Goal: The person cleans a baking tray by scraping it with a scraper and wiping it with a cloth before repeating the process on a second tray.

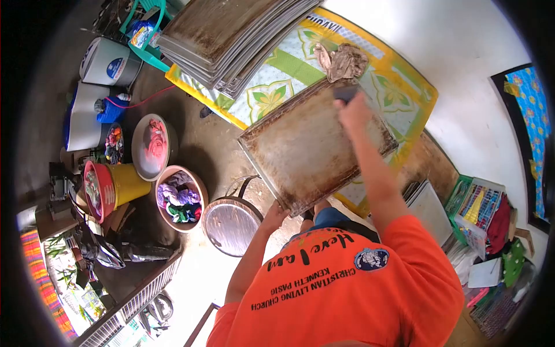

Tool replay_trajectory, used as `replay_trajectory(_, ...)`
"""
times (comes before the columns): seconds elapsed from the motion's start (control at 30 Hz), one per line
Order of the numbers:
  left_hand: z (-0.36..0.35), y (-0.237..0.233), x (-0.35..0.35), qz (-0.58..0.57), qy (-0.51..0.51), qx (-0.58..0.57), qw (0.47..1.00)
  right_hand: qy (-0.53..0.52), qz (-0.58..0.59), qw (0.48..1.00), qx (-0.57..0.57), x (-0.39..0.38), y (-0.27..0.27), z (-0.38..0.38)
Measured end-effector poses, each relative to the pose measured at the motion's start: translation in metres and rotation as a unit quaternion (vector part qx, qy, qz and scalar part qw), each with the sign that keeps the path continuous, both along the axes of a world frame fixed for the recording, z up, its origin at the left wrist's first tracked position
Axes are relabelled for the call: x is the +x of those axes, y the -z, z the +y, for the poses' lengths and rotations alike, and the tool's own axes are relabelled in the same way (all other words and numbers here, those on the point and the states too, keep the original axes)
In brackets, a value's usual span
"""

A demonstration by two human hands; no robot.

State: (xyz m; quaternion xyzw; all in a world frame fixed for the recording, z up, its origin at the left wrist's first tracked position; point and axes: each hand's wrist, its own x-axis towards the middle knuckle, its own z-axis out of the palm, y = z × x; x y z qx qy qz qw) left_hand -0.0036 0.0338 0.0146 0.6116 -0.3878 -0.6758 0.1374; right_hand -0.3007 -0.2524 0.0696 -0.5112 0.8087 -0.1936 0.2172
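Note:
A large rectangular metal baking tray [315, 144], stained brown with a scorched rim, lies tilted over the table's near edge. My left hand [276, 215] is closed on its near left corner. My right hand [354, 113] grips a small dark block [345, 93] at the tray's far right side; motion blurs it, and I cannot make out its exact kind. Just beyond the block, a crumpled brown cloth [342, 61] lies on the patterned tablecloth [269, 98]. To the far left on the table, several similar trays are piled in a stack [231, 40].
On the floor to the left are a basin with pink cloth [151, 147], a tub of laundry [180, 198] and a yellow bucket [128, 184]. A round lidded container [232, 226] stands near my left arm. Crates and baskets [477, 214] line the right wall.

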Motion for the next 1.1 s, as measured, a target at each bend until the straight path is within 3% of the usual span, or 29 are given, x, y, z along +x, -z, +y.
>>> replay_trajectory(0.03,-0.001,-0.002,-0.001,0.006,-0.003,-0.011,1.000,-0.009,0.010,0.996,-0.092,0.038,0.044,0.005)
replay_trajectory(0.07,0.000,-0.003,-0.001,0.012,-0.006,-0.022,1.000,-0.079,-0.063,0.993,-0.063,0.077,0.023,0.022)
replay_trajectory(0.1,0.003,-0.004,-0.004,0.048,-0.048,-0.046,0.997,-0.111,-0.033,0.992,-0.039,0.122,0.021,0.044)
replay_trajectory(0.17,0.004,0.000,-0.008,0.059,-0.070,-0.044,0.995,-0.303,-0.015,0.952,-0.028,0.185,0.032,0.085)
replay_trajectory(0.2,0.004,0.002,-0.004,0.035,-0.049,-0.016,0.998,-0.349,0.007,0.929,-0.123,0.205,0.042,0.107)
replay_trajectory(0.23,-0.001,-0.007,-0.004,0.023,-0.046,-0.007,0.999,-0.407,-0.046,0.912,-0.003,0.211,0.027,0.112)
replay_trajectory(0.3,-0.003,-0.021,-0.008,0.002,-0.046,0.016,0.999,-0.354,-0.244,0.895,0.116,0.214,0.013,0.117)
replay_trajectory(0.37,0.004,-0.016,-0.009,0.033,-0.075,-0.024,0.996,-0.348,-0.254,0.902,0.032,0.212,0.017,0.112)
replay_trajectory(0.43,0.001,-0.016,-0.010,0.036,-0.081,-0.038,0.995,-0.343,-0.314,0.884,0.038,0.201,0.001,0.094)
replay_trajectory(0.5,-0.001,-0.015,-0.009,0.043,-0.085,-0.030,0.995,-0.374,-0.220,0.900,0.038,0.194,-0.040,0.084)
replay_trajectory(0.57,-0.001,-0.016,-0.009,0.050,-0.085,-0.021,0.995,-0.498,-0.169,0.839,-0.136,0.199,-0.023,0.087)
replay_trajectory(0.63,0.004,-0.005,-0.009,0.059,-0.087,-0.034,0.994,-0.610,-0.095,0.738,-0.273,0.207,-0.019,0.093)
replay_trajectory(0.7,0.007,0.000,-0.012,0.064,-0.096,-0.037,0.993,-0.691,0.048,0.660,-0.291,0.211,-0.009,0.110)
replay_trajectory(0.8,0.010,-0.001,-0.016,0.064,-0.119,-0.044,0.990,-0.763,0.137,0.586,-0.236,0.198,0.024,0.117)
replay_trajectory(1.0,0.017,0.010,-0.023,0.078,-0.183,-0.060,0.978,-0.767,0.132,0.597,-0.194,0.135,-0.011,0.117)
replay_trajectory(1.1,0.017,0.011,-0.024,0.060,-0.178,-0.066,0.980,-0.689,0.055,0.709,-0.139,0.091,-0.017,0.104)
